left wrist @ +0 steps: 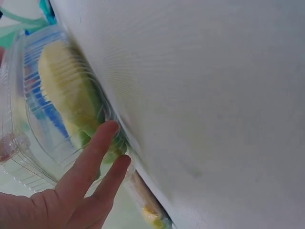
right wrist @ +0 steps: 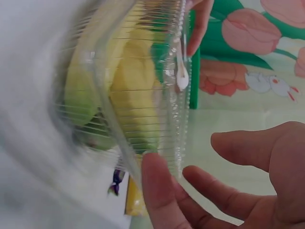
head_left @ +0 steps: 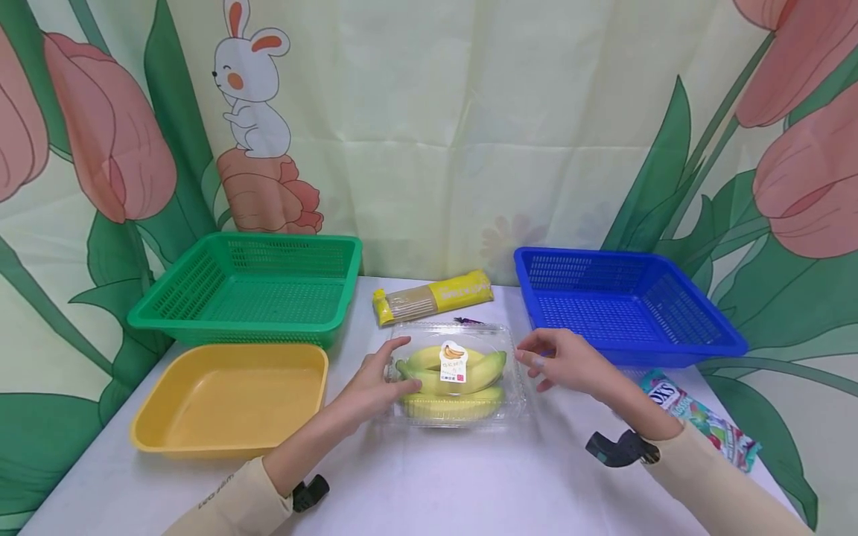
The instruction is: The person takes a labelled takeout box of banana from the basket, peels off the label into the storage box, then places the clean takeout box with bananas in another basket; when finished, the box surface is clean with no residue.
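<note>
The left hand [head_left: 377, 381] lies flat against the left end of the banana box [head_left: 456, 376], fingers straight and touching it. The right hand [head_left: 566, 362] hovers just beside the right end, fingers relaxed, holding nothing. The box sits mid-table [head_left: 429, 484], bananas [head_left: 450, 376] lying left-to-right.

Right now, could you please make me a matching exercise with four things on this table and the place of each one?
Things:
1. green basket
2. yellow tray
3. blue basket
4. banana box

Places:
A. far right
B. between both hands
C. far left
D. near left, in front of the green basket

Pairs: 1-C, 2-D, 3-A, 4-B
</note>
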`<state>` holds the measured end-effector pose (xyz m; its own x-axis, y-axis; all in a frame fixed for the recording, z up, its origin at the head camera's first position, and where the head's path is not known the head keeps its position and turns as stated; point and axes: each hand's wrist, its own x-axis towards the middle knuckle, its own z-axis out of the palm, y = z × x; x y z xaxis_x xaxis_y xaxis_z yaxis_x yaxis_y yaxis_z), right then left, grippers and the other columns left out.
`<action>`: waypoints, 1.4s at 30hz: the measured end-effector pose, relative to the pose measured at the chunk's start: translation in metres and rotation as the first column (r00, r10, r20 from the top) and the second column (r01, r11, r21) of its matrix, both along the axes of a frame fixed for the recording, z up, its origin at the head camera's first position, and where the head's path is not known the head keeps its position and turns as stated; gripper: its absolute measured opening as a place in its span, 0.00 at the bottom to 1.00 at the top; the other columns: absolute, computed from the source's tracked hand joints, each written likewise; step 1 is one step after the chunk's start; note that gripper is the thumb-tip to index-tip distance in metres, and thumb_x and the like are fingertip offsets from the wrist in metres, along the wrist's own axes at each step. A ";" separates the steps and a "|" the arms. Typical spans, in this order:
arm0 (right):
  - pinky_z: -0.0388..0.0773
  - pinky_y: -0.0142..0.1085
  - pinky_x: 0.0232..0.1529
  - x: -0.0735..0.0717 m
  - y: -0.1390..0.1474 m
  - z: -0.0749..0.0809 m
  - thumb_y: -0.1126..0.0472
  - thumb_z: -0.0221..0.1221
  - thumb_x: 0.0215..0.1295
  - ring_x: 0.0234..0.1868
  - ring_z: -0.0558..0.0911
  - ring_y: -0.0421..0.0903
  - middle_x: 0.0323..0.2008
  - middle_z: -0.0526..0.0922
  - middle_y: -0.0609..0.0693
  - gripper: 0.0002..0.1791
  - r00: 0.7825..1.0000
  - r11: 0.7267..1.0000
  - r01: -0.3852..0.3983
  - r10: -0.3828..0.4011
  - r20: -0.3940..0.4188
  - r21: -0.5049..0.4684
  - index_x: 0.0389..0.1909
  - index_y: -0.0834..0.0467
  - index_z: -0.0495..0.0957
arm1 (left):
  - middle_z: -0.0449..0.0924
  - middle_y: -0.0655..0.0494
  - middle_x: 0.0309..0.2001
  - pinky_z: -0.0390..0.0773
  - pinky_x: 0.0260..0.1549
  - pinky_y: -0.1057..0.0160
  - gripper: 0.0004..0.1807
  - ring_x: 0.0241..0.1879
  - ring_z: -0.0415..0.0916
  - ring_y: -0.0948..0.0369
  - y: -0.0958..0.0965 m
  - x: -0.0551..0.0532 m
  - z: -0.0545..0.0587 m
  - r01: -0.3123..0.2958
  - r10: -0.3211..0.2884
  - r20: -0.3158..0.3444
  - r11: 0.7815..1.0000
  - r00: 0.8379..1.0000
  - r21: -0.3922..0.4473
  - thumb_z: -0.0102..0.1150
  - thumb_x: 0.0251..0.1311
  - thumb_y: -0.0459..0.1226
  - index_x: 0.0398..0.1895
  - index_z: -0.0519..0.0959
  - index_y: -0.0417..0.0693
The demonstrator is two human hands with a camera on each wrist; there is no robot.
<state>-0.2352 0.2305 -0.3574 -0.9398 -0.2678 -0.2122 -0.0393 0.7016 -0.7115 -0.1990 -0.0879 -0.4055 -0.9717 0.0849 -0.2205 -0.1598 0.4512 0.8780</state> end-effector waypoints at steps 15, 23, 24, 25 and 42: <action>0.81 0.38 0.26 -0.026 -0.029 0.020 0.57 0.65 0.73 0.29 0.80 0.48 0.46 0.88 0.59 0.15 0.979 0.987 -0.148 0.154 -0.131 0.057 0.55 0.60 0.85 | 0.64 0.36 0.74 0.68 0.70 0.27 0.44 0.74 0.66 0.38 0.001 0.004 -0.001 0.001 -0.001 -0.008 1.000 1.000 -0.015 0.71 0.64 0.43 0.82 0.62 0.67; 0.83 0.39 0.30 -0.041 -0.054 0.021 0.58 0.67 0.72 0.33 0.81 0.47 0.41 0.88 0.52 0.11 0.976 0.980 -0.193 0.197 -0.095 0.051 0.50 0.58 0.86 | 0.65 0.36 0.74 0.68 0.69 0.27 0.44 0.73 0.66 0.38 0.001 0.005 0.000 -0.002 0.001 -0.015 0.999 1.000 -0.035 0.72 0.64 0.44 0.82 0.62 0.67; 0.83 0.39 0.31 -0.043 -0.057 0.021 0.59 0.67 0.72 0.33 0.80 0.47 0.41 0.87 0.52 0.10 0.975 0.978 -0.202 0.206 -0.089 0.050 0.49 0.58 0.86 | 0.64 0.36 0.74 0.68 0.70 0.27 0.44 0.74 0.66 0.38 0.001 0.005 0.000 -0.002 0.002 -0.011 0.999 1.000 -0.033 0.72 0.64 0.44 0.82 0.62 0.68; 0.83 0.38 0.31 -0.044 -0.061 0.021 0.59 0.67 0.72 0.32 0.80 0.47 0.40 0.87 0.52 0.10 0.973 0.976 -0.211 0.215 -0.083 0.049 0.49 0.58 0.86 | 0.64 0.36 0.74 0.67 0.70 0.27 0.44 0.74 0.65 0.38 0.001 0.005 0.000 -0.003 0.003 -0.007 1.000 1.000 -0.030 0.72 0.64 0.44 0.82 0.62 0.68; 0.72 0.31 0.23 -0.063 -0.093 0.015 0.64 0.68 0.68 0.26 0.79 0.48 0.33 0.88 0.50 0.04 0.939 0.942 -0.330 0.334 -0.080 0.067 0.40 0.59 0.88 | 0.65 0.36 0.74 0.68 0.69 0.26 0.44 0.74 0.66 0.38 -0.002 0.004 -0.003 0.014 -0.015 -0.016 1.000 1.000 -0.024 0.72 0.64 0.44 0.82 0.62 0.68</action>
<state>-0.2980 0.1378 -0.3420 -0.8150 -0.5586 -0.1543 -0.3373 0.6737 -0.6575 -0.1952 -0.0897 -0.4082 -0.9739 0.0938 -0.2066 -0.1387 0.4745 0.8693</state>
